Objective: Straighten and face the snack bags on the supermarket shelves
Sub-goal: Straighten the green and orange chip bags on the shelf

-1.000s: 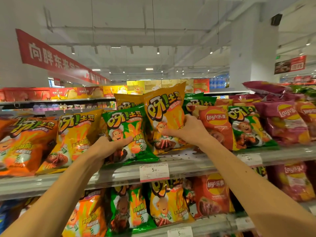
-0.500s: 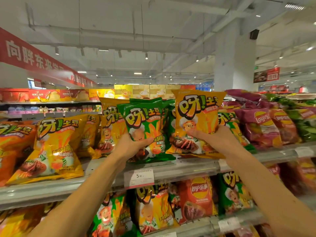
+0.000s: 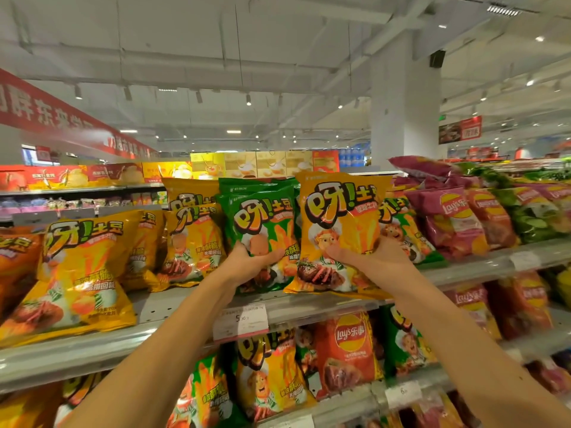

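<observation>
My left hand [image 3: 248, 264] grips the lower part of a green snack bag [image 3: 262, 217] that stands upright on the top shelf [image 3: 185, 307]. Beside it, my right hand [image 3: 367, 257] grips a yellow snack bag [image 3: 340, 211], also upright and facing me, its bottom at the shelf's front edge. More green bags stand behind the green one. Yellow bags [image 3: 194, 242] of the same brand stand to the left, and a large yellow bag [image 3: 80, 273] leans at the far left.
Purple and red Lay's bags [image 3: 454, 220] and green bags [image 3: 531, 211] fill the top shelf to the right. The shelf below holds yellow, green and red bags [image 3: 349, 344]. A white price tag [image 3: 241, 322] hangs on the shelf edge. A white pillar [image 3: 404, 112] rises behind.
Both hands and their bags have shifted right along the shelf. The green bag now stands upright next to the yellow one, which covers the red Lay's bag seen earlier.
</observation>
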`<act>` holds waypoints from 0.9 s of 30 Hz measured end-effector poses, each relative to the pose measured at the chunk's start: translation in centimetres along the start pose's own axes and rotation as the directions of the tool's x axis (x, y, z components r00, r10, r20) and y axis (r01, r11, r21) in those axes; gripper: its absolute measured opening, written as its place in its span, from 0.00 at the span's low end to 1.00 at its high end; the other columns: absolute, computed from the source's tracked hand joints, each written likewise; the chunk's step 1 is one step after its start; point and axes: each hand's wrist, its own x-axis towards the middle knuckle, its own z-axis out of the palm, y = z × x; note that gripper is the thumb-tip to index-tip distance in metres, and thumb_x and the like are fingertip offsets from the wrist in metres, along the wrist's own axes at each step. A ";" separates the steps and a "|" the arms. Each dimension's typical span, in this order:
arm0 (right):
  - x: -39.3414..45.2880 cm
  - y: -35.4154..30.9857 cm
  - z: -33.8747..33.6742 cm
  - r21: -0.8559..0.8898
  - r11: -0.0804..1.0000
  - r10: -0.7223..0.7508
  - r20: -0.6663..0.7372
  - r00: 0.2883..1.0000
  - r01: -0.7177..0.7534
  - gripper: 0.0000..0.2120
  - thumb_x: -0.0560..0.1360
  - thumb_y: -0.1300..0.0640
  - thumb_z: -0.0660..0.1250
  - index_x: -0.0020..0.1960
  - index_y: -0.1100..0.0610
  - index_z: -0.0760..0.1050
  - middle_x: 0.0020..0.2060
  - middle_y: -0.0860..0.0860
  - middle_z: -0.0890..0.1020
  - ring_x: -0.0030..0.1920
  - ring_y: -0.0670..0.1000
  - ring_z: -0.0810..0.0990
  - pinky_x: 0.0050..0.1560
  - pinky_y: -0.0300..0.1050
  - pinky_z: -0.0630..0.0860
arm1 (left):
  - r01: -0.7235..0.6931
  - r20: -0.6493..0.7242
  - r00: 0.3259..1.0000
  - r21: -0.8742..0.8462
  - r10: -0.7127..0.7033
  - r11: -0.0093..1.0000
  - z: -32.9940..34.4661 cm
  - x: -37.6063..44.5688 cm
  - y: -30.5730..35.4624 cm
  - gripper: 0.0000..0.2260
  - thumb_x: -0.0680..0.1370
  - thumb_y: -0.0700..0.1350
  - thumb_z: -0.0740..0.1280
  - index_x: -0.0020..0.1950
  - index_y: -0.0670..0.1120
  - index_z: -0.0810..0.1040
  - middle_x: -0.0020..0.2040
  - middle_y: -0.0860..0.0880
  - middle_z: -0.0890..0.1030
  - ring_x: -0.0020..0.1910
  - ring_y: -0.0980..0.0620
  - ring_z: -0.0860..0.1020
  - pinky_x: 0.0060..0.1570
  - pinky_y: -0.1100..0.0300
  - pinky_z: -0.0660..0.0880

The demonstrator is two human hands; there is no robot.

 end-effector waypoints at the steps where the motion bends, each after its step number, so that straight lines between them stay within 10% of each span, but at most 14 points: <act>1: -0.1 -0.2 0.5 -0.004 1.000 -0.013 0.000 1.000 0.013 0.27 0.60 0.36 0.80 0.56 0.42 0.79 0.42 0.36 0.85 0.42 0.37 0.82 0.34 0.33 0.75 | -0.007 0.015 1.000 0.010 0.007 1.000 -0.2 -0.4 0.1 0.50 0.66 0.67 0.75 0.78 0.45 0.58 0.73 0.47 0.70 0.68 0.46 0.71 0.68 0.50 0.68; 5: -0.2 -1.5 3.0 0.022 0.999 -0.041 0.032 0.999 0.040 0.21 0.62 0.38 0.81 0.50 0.41 0.79 0.44 0.38 0.85 0.37 0.36 0.82 0.29 0.31 0.75 | -0.084 0.035 0.996 0.127 0.080 0.988 -1.9 -2.2 -0.5 0.28 0.71 0.66 0.71 0.64 0.53 0.73 0.59 0.55 0.80 0.56 0.61 0.79 0.54 0.67 0.75; 9: 0.0 -2.8 6.4 0.012 0.997 -0.081 0.061 0.995 0.080 0.21 0.63 0.38 0.81 0.50 0.44 0.79 0.44 0.40 0.84 0.35 0.32 0.80 0.26 0.26 0.71 | -0.142 0.005 0.989 0.217 0.145 0.966 -4.2 -3.8 -1.9 0.20 0.78 0.58 0.67 0.66 0.52 0.67 0.52 0.59 0.78 0.46 0.64 0.77 0.38 0.70 0.69; 14: 0.0 -4.1 7.8 -0.047 0.992 -0.115 0.063 0.991 0.118 0.28 0.61 0.35 0.80 0.55 0.43 0.77 0.48 0.42 0.84 0.41 0.40 0.83 0.31 0.33 0.77 | -0.111 -0.004 0.994 0.158 0.113 0.981 -5.5 -3.8 -1.8 0.22 0.80 0.53 0.67 0.72 0.51 0.69 0.64 0.53 0.78 0.58 0.53 0.78 0.59 0.56 0.74; 27: -0.3 -1.9 2.8 0.023 0.999 -0.045 -0.004 0.999 0.045 0.23 0.61 0.37 0.81 0.51 0.44 0.80 0.38 0.36 0.85 0.37 0.37 0.83 0.28 0.32 0.76 | -0.060 0.125 0.991 0.087 0.049 0.994 -1.2 -1.6 -0.3 0.41 0.78 0.55 0.69 0.81 0.56 0.44 0.81 0.51 0.56 0.78 0.48 0.60 0.74 0.47 0.59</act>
